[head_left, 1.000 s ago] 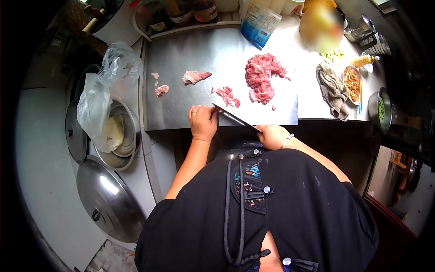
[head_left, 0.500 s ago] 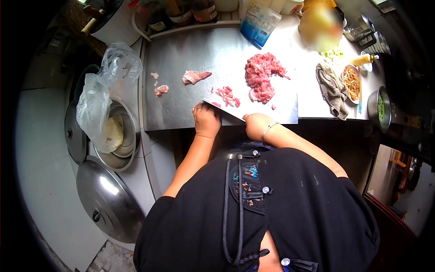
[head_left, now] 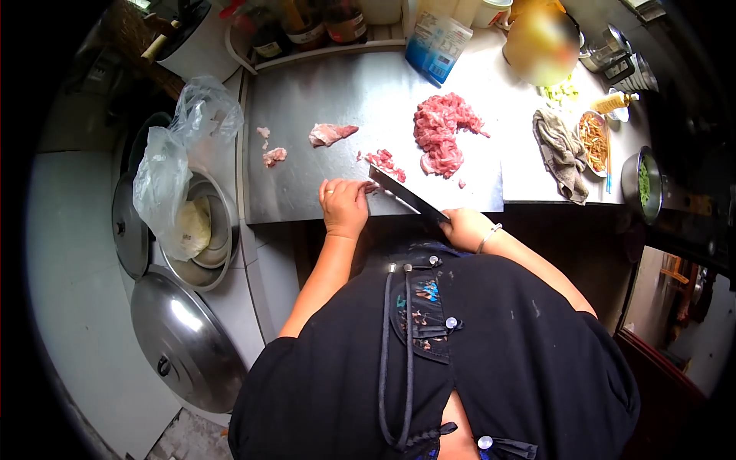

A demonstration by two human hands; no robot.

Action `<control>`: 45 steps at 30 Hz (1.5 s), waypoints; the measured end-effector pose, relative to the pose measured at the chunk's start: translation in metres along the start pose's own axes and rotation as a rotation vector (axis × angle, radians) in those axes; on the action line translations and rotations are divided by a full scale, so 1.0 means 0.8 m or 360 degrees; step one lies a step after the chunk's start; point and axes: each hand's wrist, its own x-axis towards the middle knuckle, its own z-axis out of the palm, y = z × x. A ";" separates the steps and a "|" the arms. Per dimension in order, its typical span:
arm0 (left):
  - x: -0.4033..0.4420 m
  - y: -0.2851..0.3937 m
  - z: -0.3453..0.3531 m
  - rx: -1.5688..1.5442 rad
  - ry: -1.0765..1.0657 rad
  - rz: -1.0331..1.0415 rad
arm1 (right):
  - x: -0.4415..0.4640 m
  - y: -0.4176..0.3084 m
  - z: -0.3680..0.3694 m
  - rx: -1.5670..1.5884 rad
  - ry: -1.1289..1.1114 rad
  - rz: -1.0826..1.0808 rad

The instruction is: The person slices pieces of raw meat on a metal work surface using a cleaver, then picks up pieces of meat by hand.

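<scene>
My right hand (head_left: 468,228) grips the handle of a kitchen knife (head_left: 406,193), whose blade points up and left over the steel board (head_left: 284,184). At the board's near edge, my left hand (head_left: 345,205) has its fingers bent and pressed down on a small piece of meat (head_left: 371,186), mostly hidden by them. Just beyond the blade tip lie small cut meat bits (head_left: 389,163). Farther right rests a heap of sliced raw meat (head_left: 445,134). A larger chunk of meat (head_left: 333,135) and some pale scraps (head_left: 274,157) lie to the left.
A blue and white pouch (head_left: 438,50) stands at the board's back edge, near bottles (head_left: 345,23) on a rack. On the right are a cloth (head_left: 562,153), a dish of shredded food (head_left: 593,142) and a bowl of greens (head_left: 644,184). Metal lids (head_left: 184,337) and a basin (head_left: 222,261) are left.
My right hand has moved right and toward me, and the knife has shifted right, away from my left hand, its blade now tilted. My left hand has moved slightly left and nearer.
</scene>
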 end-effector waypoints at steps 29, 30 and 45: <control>-0.006 -0.007 -0.001 0.0192 -0.0094 -0.0140 | 0.018 -0.058 -0.012 -0.0243 -0.0184 0.0144; -0.005 -0.011 -0.006 0.0203 -0.0072 -0.0155 | 0.011 -0.053 -0.010 -0.0246 -0.0185 0.0145; 0.006 -0.018 -0.013 -0.0200 0.0052 0.0018 | 0.003 -0.020 0.003 0.0002 0.0063 0.0006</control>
